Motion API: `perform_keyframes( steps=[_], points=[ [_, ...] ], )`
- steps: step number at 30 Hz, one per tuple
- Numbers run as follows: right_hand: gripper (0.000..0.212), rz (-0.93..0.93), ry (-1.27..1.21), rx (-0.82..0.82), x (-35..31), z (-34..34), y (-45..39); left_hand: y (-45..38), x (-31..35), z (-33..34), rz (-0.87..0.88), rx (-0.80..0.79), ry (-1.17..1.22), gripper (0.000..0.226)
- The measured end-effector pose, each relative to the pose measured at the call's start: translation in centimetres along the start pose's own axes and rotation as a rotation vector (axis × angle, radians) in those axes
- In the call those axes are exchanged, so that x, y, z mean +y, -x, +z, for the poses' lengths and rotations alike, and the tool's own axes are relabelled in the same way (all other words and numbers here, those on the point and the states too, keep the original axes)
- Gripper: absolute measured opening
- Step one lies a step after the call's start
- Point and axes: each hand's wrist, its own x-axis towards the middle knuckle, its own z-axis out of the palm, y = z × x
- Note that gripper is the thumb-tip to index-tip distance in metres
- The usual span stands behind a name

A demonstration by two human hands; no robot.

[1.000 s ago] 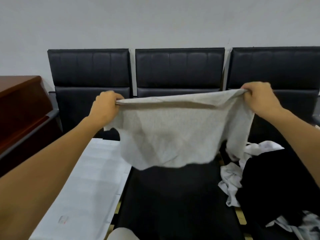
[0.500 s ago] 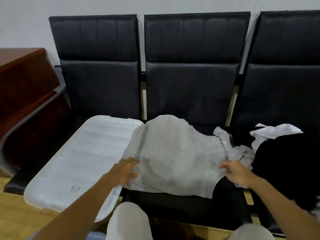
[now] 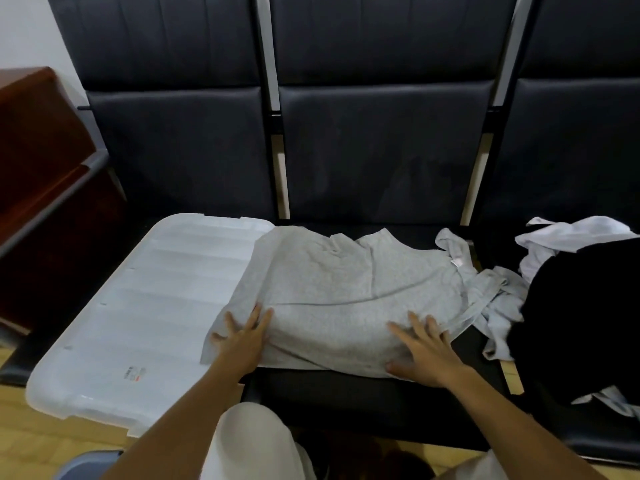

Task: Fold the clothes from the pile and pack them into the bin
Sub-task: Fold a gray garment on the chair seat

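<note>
Currently grey garment (image 3: 339,299) lies spread on the middle black seat (image 3: 346,389), left edge draped over the white bin lid (image 3: 138,306). Left hand (image 3: 242,336) and right hand (image 3: 424,351) press it flat, fingers splayed, gripping nothing. Risks: near hem slides off seat front; right-side straps snag in the pile (image 3: 581,306).

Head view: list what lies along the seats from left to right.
Wooden cabinet → white bin lid → left hand → grey garment → right hand → black garment.
</note>
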Motion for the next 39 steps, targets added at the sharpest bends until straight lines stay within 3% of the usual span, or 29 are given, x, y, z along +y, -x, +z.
perform_keyframes(
  steps=[10,11,13,17,20,22,24,29,31,36,38,39],
  points=[
    [0.103,-0.169,-0.042,0.085,-2.0,0.8,-1.2,-1.7,-4.5,-1.5,-0.147,0.040,-0.054,0.064],
    [0.102,-0.184,-0.069,0.115,-1.9,0.8,-1.0,-1.9,-4.5,-1.5,-0.143,0.052,-0.059,0.064],
    [0.077,-0.178,-0.179,0.270,-1.0,0.7,-0.8,-2.5,-3.8,-1.3,-0.099,0.111,-0.111,0.063],
    [0.037,0.150,-0.414,0.635,2.9,-0.7,-1.0,-3.3,3.1,-1.7,0.234,0.306,-0.133,0.067],
    [0.039,0.360,-0.520,0.709,5.7,-1.2,-1.8,-2.9,11.3,-1.7,0.678,0.398,0.025,0.056],
    [0.047,0.422,-0.540,0.739,7.4,-1.3,-2.1,-1.7,16.7,-1.3,0.836,0.237,0.050,0.063],
    [0.051,0.494,-0.563,0.769,9.1,-1.7,-2.3,-0.7,20.0,-1.0,0.837,0.082,0.043,0.061],
    [0.042,0.571,-0.646,0.829,11.9,-2.9,-3.3,-1.2,22.2,0.2,0.844,-0.012,0.105,0.017],
    [0.041,0.575,-0.586,0.794,11.7,-3.6,-3.7,-1.4,22.2,0.4,0.804,-0.030,0.233,0.020],
    [0.062,0.533,-0.571,0.704,10.5,-4.2,-4.0,-2.5,23.1,0.1,0.748,0.017,0.390,0.027],
    [0.046,0.474,-0.584,0.673,10.5,-4.1,-4.0,-2.4,23.3,0.0,0.805,-0.020,0.350,0.027],
    [0.026,0.469,-0.639,0.663,10.5,-4.3,-3.8,-2.2,23.4,-0.1,0.823,-0.062,0.339,0.026]
  ],
)
